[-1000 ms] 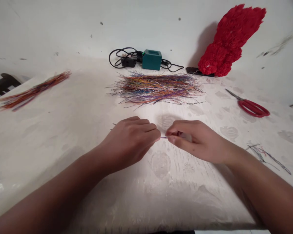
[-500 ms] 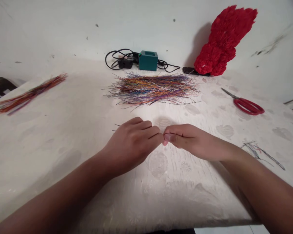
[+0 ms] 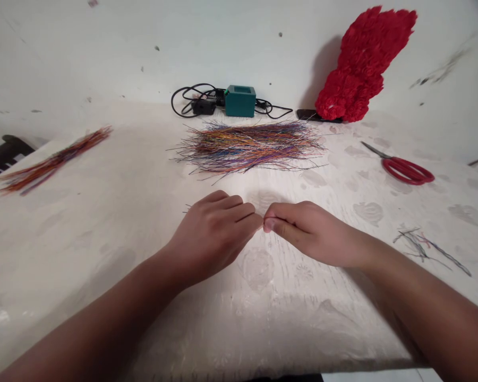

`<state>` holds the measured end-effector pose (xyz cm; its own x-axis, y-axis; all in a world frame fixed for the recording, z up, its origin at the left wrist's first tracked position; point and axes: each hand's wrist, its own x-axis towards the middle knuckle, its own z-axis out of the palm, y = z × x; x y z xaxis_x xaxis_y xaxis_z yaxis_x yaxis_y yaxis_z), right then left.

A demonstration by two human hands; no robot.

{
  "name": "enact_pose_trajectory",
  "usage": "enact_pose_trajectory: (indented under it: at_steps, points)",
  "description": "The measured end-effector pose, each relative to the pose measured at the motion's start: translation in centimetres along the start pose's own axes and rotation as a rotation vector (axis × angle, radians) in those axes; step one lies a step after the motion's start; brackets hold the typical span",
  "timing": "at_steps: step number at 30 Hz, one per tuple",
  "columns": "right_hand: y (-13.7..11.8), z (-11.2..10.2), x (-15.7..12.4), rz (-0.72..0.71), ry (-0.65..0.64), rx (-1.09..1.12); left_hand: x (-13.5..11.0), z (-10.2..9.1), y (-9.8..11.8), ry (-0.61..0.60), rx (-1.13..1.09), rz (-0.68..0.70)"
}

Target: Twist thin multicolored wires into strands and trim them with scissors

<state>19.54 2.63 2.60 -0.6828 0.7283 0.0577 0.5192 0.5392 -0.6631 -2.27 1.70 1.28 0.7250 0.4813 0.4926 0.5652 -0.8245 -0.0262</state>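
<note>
My left hand point(image 3: 211, 236) curls with its fingers pressed together, seemingly around a few thin wires point(image 3: 188, 208) whose ends poke out past the knuckles, while my right hand point(image 3: 308, 231) pinches thumb against forefinger just beside it, its contents hidden. Most of the work lies in the large tangled heap of multicoloured thin wires point(image 3: 249, 149) at centre; a slimmer orange-red wire bundle point(image 3: 53, 162) lies apart at upper left.

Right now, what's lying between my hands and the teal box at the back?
A wide bundle of multicoloured thin wires lies across that stretch, on the patterned white cloth, as the head view shows.
</note>
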Motion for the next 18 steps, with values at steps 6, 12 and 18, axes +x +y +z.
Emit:
enact_pose_trajectory:
  at_steps: [6, 12, 18]
  points:
    - [-0.12, 0.05, -0.09, -0.060, 0.025, -0.076, -0.01, -0.18, 0.38, 0.021, -0.189, -0.178]
    - [-0.15, 0.16, -0.17, -0.075, 0.044, -0.091, -0.11, -0.53, 0.45, 0.013, -0.189, -0.177]
    - [-0.36, 0.31, -0.31, -0.069, 0.070, -0.141, -0.20, -0.40, 0.18, 0.014, -0.161, -0.122]
